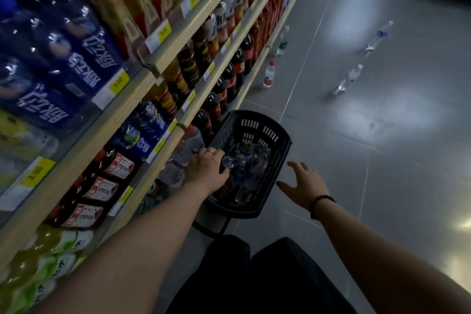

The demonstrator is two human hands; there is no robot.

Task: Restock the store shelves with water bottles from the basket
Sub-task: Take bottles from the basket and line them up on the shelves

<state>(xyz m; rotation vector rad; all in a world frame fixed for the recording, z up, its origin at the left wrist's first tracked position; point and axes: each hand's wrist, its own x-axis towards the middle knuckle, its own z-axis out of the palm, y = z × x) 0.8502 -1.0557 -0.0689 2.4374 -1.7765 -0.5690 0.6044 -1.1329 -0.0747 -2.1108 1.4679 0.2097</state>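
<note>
head view: the black basket (277, 140) sits on the floor at the centre of the frame, just beside the foot of the shelves (153, 89) that fill the left half; it holds a heap of clear water bottles (251, 160); the left hand (207, 168) reaches over the basket's left rim, its fingers curled around the end of one bottle (230, 161) on top of the heap, so it grips that bottle; the right hand (304, 181) hovers open, fingers spread, at the basket's right rim, touching nothing that i can tell; the step in hand looks like lifting a bottle out; to do it well, close firmly around the body, not the cap end, lift it clear of the rim, and steady the basket with the free hand; the lowest shelf at lower left centre shows clear bottles (175, 173), a likely slot; several loose bottles (353, 76) stand on the floor at upper right.
</note>
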